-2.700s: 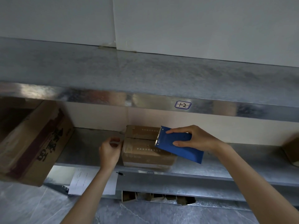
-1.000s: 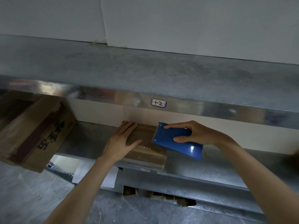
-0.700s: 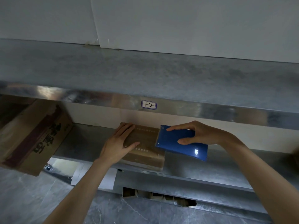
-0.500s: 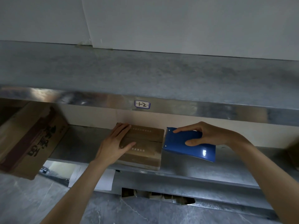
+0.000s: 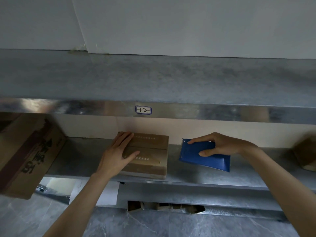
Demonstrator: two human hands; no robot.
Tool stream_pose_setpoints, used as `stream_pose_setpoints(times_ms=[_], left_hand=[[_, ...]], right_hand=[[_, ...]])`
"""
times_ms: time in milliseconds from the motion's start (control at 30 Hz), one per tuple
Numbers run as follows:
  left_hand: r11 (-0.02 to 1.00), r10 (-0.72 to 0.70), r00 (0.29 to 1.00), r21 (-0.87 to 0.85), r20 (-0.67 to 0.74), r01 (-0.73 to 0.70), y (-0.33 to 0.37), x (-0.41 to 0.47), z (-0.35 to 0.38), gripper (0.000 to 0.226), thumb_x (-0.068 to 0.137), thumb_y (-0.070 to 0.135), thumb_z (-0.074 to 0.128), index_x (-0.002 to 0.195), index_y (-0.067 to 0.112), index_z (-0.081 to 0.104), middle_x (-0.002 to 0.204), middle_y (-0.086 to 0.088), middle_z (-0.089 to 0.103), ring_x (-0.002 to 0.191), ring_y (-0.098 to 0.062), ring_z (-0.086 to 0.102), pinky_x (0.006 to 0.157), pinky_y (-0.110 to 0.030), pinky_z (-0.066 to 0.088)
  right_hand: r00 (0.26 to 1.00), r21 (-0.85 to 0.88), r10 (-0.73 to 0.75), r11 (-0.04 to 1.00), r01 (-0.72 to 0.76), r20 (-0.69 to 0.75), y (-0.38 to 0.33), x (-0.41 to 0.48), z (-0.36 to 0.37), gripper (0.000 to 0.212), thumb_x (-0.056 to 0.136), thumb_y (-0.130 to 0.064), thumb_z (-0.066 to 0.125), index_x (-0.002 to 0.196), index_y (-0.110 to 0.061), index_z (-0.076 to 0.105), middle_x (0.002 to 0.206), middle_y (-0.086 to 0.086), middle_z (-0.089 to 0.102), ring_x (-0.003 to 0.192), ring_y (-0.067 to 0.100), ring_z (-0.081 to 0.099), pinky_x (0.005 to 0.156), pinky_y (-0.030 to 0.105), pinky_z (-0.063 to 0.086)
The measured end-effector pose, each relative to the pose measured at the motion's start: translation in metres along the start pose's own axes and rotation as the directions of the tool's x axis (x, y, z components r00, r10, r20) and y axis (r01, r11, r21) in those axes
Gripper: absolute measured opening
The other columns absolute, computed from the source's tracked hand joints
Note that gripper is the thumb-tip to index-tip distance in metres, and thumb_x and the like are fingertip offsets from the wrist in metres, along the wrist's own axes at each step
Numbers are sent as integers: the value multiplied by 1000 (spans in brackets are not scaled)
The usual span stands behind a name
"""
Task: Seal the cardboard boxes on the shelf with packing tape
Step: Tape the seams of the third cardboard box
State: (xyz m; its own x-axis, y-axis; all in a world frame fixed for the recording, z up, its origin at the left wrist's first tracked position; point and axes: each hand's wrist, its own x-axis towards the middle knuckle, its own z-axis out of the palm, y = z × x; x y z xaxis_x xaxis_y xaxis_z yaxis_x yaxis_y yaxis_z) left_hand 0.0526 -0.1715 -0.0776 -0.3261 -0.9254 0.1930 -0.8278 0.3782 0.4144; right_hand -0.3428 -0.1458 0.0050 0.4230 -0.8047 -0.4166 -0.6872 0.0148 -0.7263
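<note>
Left hand (image 5: 118, 154) lies flat-fingered on the matte cardboard box (image 5: 150, 144); right hand (image 5: 222, 145) pinches the glossy blue dispenser (image 5: 193, 157), now drawn clear rightward.

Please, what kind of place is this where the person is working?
Probably a storeroom or small warehouse. Bare metal shelving carries a handwritten label on its edge, a small cardboard box and a large carton are stored there, and the right hand holds a blue tape dispenser.

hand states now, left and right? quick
Left hand: open, fingers flat, pressing on top of the cardboard box.
Right hand: gripping the blue tape dispenser, held clear of the box.
</note>
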Motion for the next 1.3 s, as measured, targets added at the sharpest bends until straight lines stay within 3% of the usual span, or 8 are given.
stream_pose_setpoints(times_ms=[167,367,700,867,1000,1100,1167,1300], left_hand=[[1000,8,1000,-15,-9,-8,-2,0,2,98,79,90,22,150,26,38,157,9,32,144,-1,14,107,-39,41],[1000,20,999,-17,-26,-21,-5,1,5,97,79,89,25,149,24,41,155,10,35,141,5,13,108,-27,29],[999,37,999,0,-29,-37,-2,2,4,101,78,89,23,148,20,44,154,7,39,146,-9,22,109,-33,37],[1000,22,999,-10,-29,-22,-3,1,3,104,75,92,20,148,22,44,154,9,39,145,-8,25,108,-31,39],[1000,-7,998,4,-70,7,-2,-3,-1,97,76,86,32,145,20,50,152,7,43,144,-11,31,101,-37,49],[999,-24,997,20,-78,26,-4,-8,-6,101,74,91,27,144,21,50,152,7,43,141,-12,37,94,-35,52],[999,-40,996,23,-77,42,-10,-11,-9,108,71,95,18,146,23,48,153,8,41,142,-11,34,95,-34,52],[999,-53,996,8,-67,53,-17,-10,-9,108,72,96,15,147,24,46,154,10,39,145,-9,28,99,-35,49]], right_hand=[[999,-50,23,998,-24,-32,-3,15,12,43,89,-35,71,121,-58,56,133,-24,56,110,2,59,98,32,50],[999,-118,32,992,-37,-43,-20,25,26,43,88,-35,72,115,-63,53,133,-24,54,112,-1,55,89,17,46],[994,-246,94,963,-107,-61,-51,38,39,50,86,-30,73,132,-42,56,142,-14,50,128,12,45,110,34,37],[972,-426,165,877,-223,-169,-50,53,61,55,86,-41,69,138,-44,48,131,-3,58,110,22,55,92,39,49],[932,-352,229,879,-321,-280,-27,62,86,63,85,-52,64,142,-48,36,139,3,55,112,30,57,91,41,50],[924,-250,266,908,-336,-275,-12,60,104,70,90,-29,62,149,-42,27,141,4,52,112,30,57,80,32,49],[917,-194,259,925,-325,-303,-1,62,118,76,90,-18,59,149,-44,20,139,7,53,109,32,59,80,38,53],[878,-191,275,909,-370,-392,14,77,137,75,98,-18,52,153,-42,7,101,20,68,74,34,64,65,42,54]])
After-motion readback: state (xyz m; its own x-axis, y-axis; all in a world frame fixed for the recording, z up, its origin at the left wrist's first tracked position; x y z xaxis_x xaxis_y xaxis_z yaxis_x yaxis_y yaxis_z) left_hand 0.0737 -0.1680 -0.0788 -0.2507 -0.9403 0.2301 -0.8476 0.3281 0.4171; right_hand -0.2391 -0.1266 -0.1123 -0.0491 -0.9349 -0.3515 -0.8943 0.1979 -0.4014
